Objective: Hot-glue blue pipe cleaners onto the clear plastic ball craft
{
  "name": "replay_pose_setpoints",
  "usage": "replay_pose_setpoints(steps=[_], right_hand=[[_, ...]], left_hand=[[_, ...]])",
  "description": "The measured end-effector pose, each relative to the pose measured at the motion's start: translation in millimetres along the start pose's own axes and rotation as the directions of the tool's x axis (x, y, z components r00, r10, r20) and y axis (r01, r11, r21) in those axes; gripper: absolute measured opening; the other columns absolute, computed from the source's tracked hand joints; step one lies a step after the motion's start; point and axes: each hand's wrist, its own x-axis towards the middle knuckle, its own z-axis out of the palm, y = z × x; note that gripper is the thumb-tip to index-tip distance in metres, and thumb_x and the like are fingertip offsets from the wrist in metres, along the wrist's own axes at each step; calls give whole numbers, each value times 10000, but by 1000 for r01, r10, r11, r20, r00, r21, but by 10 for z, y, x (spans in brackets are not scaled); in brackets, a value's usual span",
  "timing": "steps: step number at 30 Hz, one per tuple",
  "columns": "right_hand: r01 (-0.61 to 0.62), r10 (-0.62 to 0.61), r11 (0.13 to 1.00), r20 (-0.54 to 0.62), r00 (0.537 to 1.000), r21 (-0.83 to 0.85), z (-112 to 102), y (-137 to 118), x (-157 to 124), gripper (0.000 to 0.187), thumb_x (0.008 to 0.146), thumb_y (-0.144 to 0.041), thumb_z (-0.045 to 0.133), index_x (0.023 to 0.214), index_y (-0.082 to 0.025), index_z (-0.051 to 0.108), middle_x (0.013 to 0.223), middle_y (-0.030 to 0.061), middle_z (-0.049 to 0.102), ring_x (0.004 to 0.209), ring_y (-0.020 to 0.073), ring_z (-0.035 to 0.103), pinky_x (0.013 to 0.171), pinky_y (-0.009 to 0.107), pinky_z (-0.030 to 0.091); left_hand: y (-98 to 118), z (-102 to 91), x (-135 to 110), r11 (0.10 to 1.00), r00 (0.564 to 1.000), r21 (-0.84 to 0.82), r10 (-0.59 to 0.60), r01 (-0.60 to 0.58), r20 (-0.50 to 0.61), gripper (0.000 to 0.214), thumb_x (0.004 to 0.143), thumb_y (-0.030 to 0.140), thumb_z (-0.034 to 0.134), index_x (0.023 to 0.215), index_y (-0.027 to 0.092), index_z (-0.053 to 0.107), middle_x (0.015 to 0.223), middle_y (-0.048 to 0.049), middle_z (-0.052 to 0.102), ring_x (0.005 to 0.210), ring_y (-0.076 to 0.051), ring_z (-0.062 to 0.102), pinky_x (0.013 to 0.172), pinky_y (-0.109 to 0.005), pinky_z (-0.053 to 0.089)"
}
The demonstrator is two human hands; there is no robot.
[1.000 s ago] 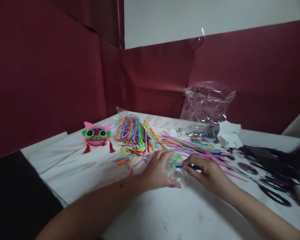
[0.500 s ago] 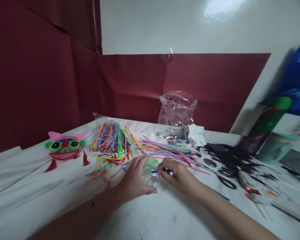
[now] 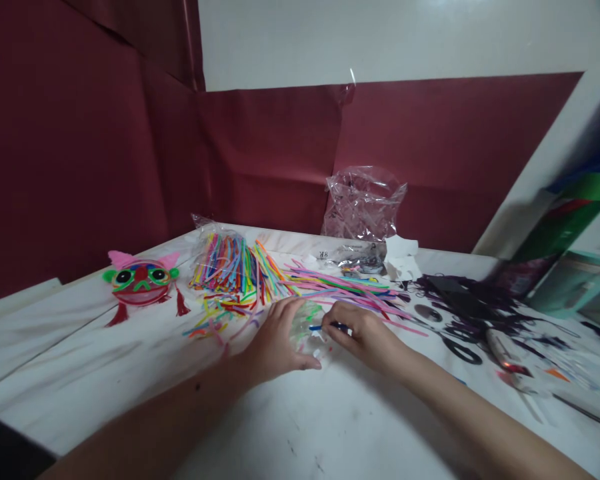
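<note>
Use the clear plastic piece [image 3: 304, 331] as your landmark; it lies on the table between your hands, with green marks on its surface. Your left hand [image 3: 279, 340] is spread in a wide C around its left side; whether it grips cannot be told. Your right hand [image 3: 357, 333] pinches a blue strip [image 3: 315, 328] over its right side.

The table [image 3: 300, 427] is pale and streaked, and extends in front of and beyond the piece. To the right of the piece are black-handled scissors [image 3: 443, 337] and, farther right, a blurred white device [image 3: 500, 347] with a red area. Well to the left sits a face ornament [image 3: 140, 287] with pink ears and red tassels.

Beyond the piece are loose pink strips [image 3: 350, 290], then a bag of coloured strips [image 3: 225, 263] to its far left. To its far right are torn white paper [image 3: 401, 257] and dark purple strands [image 3: 460, 293]. Behind everything, maroon sheeting [image 3: 270, 147] covers the lower part of a white wall [image 3: 355, 40].

Compared with one second ago, your view has turned right, exposing a pale green mug [image 3: 560, 287]. Your right-hand pinch is unchanged.
</note>
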Motion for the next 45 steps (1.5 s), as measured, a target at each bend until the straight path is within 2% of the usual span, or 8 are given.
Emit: replay_pose_setpoints(steps=[17,19,22,24,26,34,39,45], right_hand=[[73,-74,994,-6,997,-85,37,71,-15,213,947,-221,430,804,-187,583,765,61,609,690,167,591,625,247,448],[71,-72,993,-5,997,-90,49,75,-22,203,941,-207,435,803,-186,583,765,59,604,687,165,586,623,245,444],[77,-78,992,-9,997,-95,70,76,-28,201,932,-186,433,794,-184,579,759,58,595,683,164,577,614,243,437],[80,-82,992,-16,996,-94,84,74,-29,199,925,-176,432,790,-184,577,755,59,592,683,166,574,612,245,434],[71,-73,995,-17,997,-74,92,70,-28,183,916,-169,437,804,-185,581,761,59,595,690,166,575,617,249,434],[-218,236,936,-35,971,277,31,100,3,41,792,-184,516,794,-207,483,711,-6,551,622,132,519,577,242,411],[-351,344,856,89,935,380,39,159,15,83,786,-246,521,723,-191,527,629,-22,526,558,122,498,537,247,384],[-394,389,811,104,915,433,98,197,14,73,755,-252,537,714,-192,535,643,-33,521,553,111,509,536,245,424]], left_hand=[[-17,6,-3,996,999,-78,43,-41,21,1066,464,433,887,1357,189,358,1362,-162,417,1295,-350,376,1091,-506,322],[-6,-9,-7,991,998,-119,57,-54,23,976,572,516,814,1359,167,354,1366,-171,413,1297,-341,372,1097,-496,307],[9,-32,-9,977,998,-205,59,-54,18,654,844,542,534,1343,152,373,1363,-172,429,1301,-304,375,1106,-478,281],[14,-40,-5,968,1000,-248,30,-28,6,529,908,487,436,1321,160,398,1353,-162,450,1297,-290,384,1105,-469,279],[16,-41,1,959,1000,-282,-13,9,-11,500,892,458,478,1294,167,420,1327,-151,478,1282,-292,401,1096,-462,292],[63,-87,13,921,990,-365,-141,137,17,478,828,364,555,1245,154,451,1281,-146,512,1242,-298,439,1062,-450,322],[64,-97,8,915,986,-370,-161,163,36,509,824,402,540,1254,150,441,1288,-145,504,1253,-299,425,1068,-444,306],[52,-111,33,904,979,-375,-188,204,80,550,811,423,524,1268,135,423,1290,-151,500,1228,-319,442,1059,-464,313]])
